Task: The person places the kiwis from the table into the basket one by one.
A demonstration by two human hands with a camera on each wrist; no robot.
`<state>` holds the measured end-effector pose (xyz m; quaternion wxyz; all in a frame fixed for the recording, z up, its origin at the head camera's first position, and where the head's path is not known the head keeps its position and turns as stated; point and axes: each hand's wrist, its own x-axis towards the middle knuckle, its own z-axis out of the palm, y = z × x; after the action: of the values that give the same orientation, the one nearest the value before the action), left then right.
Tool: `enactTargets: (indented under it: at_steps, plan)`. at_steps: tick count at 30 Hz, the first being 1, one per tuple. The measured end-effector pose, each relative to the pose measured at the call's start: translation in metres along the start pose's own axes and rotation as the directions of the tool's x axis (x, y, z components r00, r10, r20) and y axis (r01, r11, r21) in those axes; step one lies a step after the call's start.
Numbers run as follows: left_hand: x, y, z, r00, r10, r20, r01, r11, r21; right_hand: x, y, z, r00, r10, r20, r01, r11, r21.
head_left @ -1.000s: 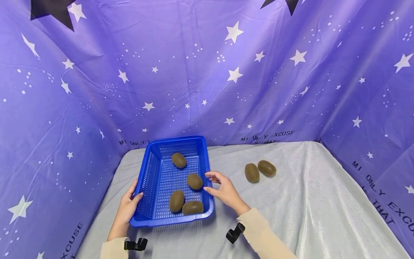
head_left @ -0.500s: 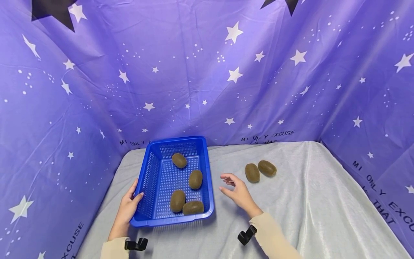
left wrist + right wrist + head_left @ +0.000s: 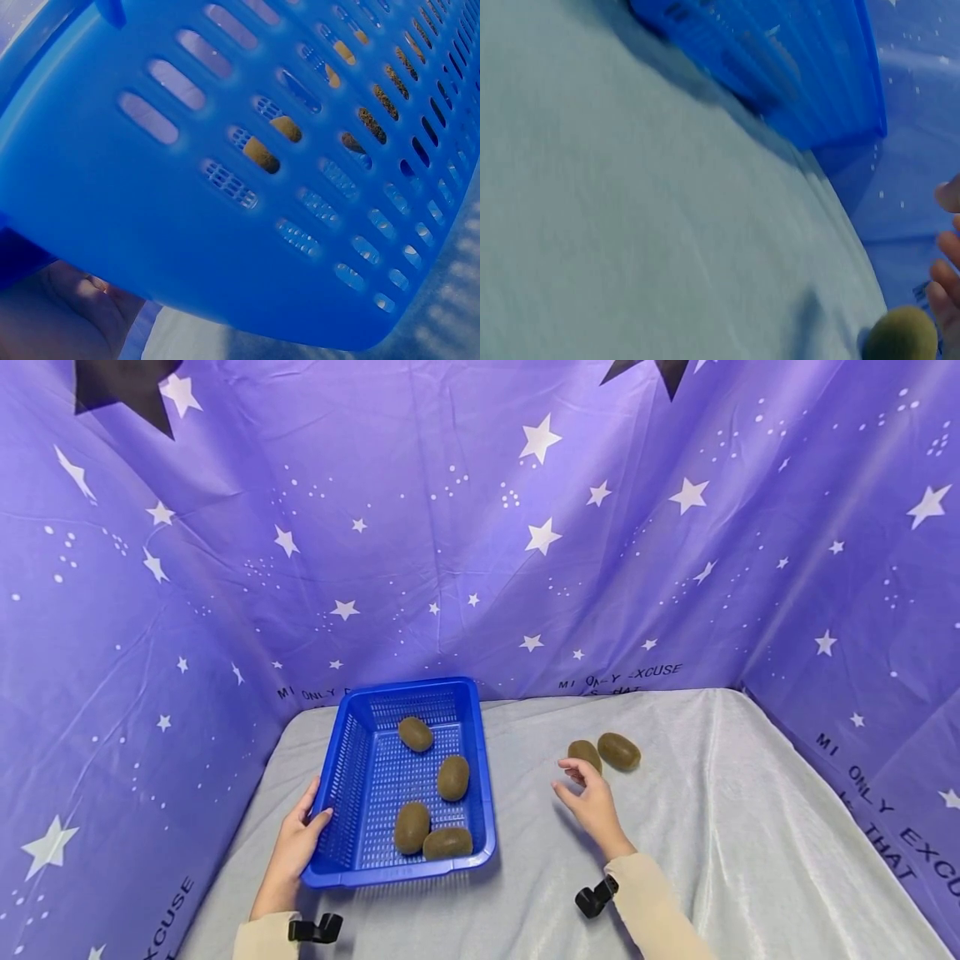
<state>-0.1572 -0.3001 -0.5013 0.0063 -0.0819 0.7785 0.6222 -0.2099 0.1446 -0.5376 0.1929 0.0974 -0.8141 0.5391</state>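
Observation:
At the left rim of a blue plastic basket, my left hand holds on with its thumb over the edge. Several brown kiwis lie inside the basket, one toward the back and one near the right wall. My right hand hovers over the cloth, holding nothing, fingers loosely bent and thumb apart. Its fingers partly hide a kiwi on the table; whether they touch it I cannot tell. Just right of that kiwi lies another kiwi. The left wrist view is mostly basket wall.
A pale grey cloth covers the table. Purple star-printed curtains stand behind it and along both sides. A black wrist camera sits at the right sleeve, and another black camera at the left sleeve.
My right hand has left the basket's right side and moved rightward to the kiwis on the table. The kiwi near the right wall has rolled slightly. My left hand has stayed on the rim.

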Motion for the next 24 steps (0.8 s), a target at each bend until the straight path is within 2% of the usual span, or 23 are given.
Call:
enactTargets:
  at_steps: [7, 11, 18, 24]
  plan:
    - [0.000, 0.000, 0.000, 1.000, 0.004, -0.002, -0.004, 1.000, -0.003, 0.004, 0.016, -0.008, 0.985, 0.029, -0.168, -0.032, 0.999, -0.013]
    - [0.001, 0.000, 0.000, 1.000, 0.002, -0.004, -0.002, 1.000, -0.001, 0.003, 0.022, -0.010, 0.972, 0.056, -0.227, -0.061, 0.998, -0.014]
    - [0.001, -0.001, 0.000, 1.000, 0.004, -0.009, -0.004, 1.000, 0.006, 0.004, 0.027, -0.011, 0.948, 0.125, -0.292, -0.123, 0.992, 0.023]
    - [0.001, 0.000, 0.001, 1.000, -0.001, -0.006, 0.001, 1.000, -0.017, 0.006, 0.033, -0.007, 0.929, 0.226, -0.292, -0.206, 0.974, 0.098]
